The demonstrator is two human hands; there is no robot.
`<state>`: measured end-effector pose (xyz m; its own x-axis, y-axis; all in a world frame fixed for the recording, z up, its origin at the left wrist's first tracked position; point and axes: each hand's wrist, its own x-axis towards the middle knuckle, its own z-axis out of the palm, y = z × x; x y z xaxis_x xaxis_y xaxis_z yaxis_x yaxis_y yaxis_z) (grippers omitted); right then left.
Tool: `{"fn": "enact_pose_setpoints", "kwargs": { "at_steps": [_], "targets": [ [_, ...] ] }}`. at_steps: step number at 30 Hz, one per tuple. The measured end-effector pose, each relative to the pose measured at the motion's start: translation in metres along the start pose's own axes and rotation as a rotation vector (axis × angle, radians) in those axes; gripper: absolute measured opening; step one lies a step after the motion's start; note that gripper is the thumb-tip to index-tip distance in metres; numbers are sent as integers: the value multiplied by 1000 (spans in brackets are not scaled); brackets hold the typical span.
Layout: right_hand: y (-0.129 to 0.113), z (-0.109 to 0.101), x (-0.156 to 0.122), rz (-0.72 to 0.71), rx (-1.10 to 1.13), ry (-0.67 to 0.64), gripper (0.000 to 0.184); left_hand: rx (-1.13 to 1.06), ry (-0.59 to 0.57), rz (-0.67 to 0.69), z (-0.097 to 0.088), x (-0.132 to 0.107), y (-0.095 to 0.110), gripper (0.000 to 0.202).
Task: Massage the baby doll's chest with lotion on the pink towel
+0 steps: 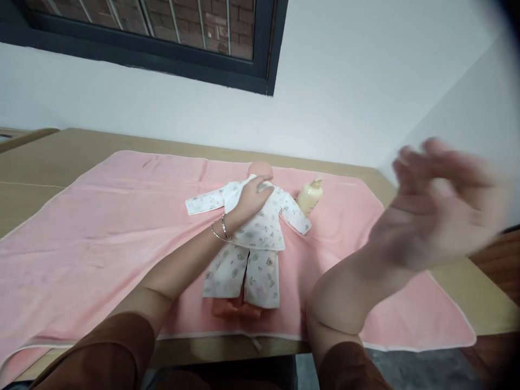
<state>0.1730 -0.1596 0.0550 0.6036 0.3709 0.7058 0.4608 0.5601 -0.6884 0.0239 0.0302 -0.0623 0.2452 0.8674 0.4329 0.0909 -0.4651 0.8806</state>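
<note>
On a pink blanket (134, 216) lies a baby doll (260, 169), dressed in a white printed long-sleeved top (264, 230) and matching trousers (262, 276). My left hand (252, 197) rests on the upper chest of the top, fingers stretched toward the doll's neck; two bracelets circle that wrist. Much of the doll's head is in view, its face hidden. Raised at the right, my right hand (439, 206) is blurred, its fingers loosely bent with a gap by the thumb and nothing seen in it. A cream pump bottle (309, 196) tilts beside the doll's right-side sleeve.
The blanket covers much of a light wooden table (93, 143), whose front edge runs just before me. Behind the table stands a white wall (325, 108) with a dark-framed window (260, 76). Another wall meets it at the right.
</note>
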Motion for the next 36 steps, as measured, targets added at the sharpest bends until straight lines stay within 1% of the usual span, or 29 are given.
{"fn": "enact_pose_setpoints", "kwargs": {
  "at_steps": [1,2,3,5,6,8,9,11,13,15,17,20,23,26,28,31,34,36],
  "targets": [
    [6,3,8,-87,-26,16,36,-98,-41,-42,9,-1,10,26],
    [14,5,15,-78,-88,-51,33,-216,-86,-102,19,0,18,21],
    [24,8,22,-18,-163,-113,33,-354,-134,-190,30,1,24,19],
    [46,13,31,141,-316,-266,39,-631,-215,-481,51,7,32,25],
    [57,16,34,196,-381,-335,42,-724,-255,-628,60,11,34,32],
    [78,24,37,264,-474,-452,49,-851,-291,-807,77,18,36,42],
    [88,28,38,277,-521,-516,52,-897,-290,-856,83,20,36,44],
    [103,35,40,265,-602,-689,55,-973,-255,-898,91,24,37,45],
    [114,39,41,244,-626,-835,58,-1025,-204,-876,94,24,37,42],
    [121,42,41,225,-615,-894,60,-1062,-174,-827,91,22,38,40],
    [128,43,41,214,-612,-898,61,-1080,-185,-821,84,17,39,40],
    [144,46,39,242,-658,-874,63,-1034,-225,-878,70,6,41,42],
    [162,52,36,265,-733,-838,61,-980,-252,-918,54,-4,43,45],
    [168,57,34,262,-793,-810,58,-991,-255,-988,38,-7,41,48],
    [162,59,33,275,-817,-785,59,-1004,-222,-1031,28,-6,38,49],
    [141,69,25,231,-824,-764,61,-1021,-185,-1050,17,-3,36,45],
    [115,92,2,121,-729,-784,59,-1054,-200,-1028,5,2,42,41],
    [101,112,-21,57,-585,-839,58,-1077,-226,-938,-7,5,50,42]
  ]
}}
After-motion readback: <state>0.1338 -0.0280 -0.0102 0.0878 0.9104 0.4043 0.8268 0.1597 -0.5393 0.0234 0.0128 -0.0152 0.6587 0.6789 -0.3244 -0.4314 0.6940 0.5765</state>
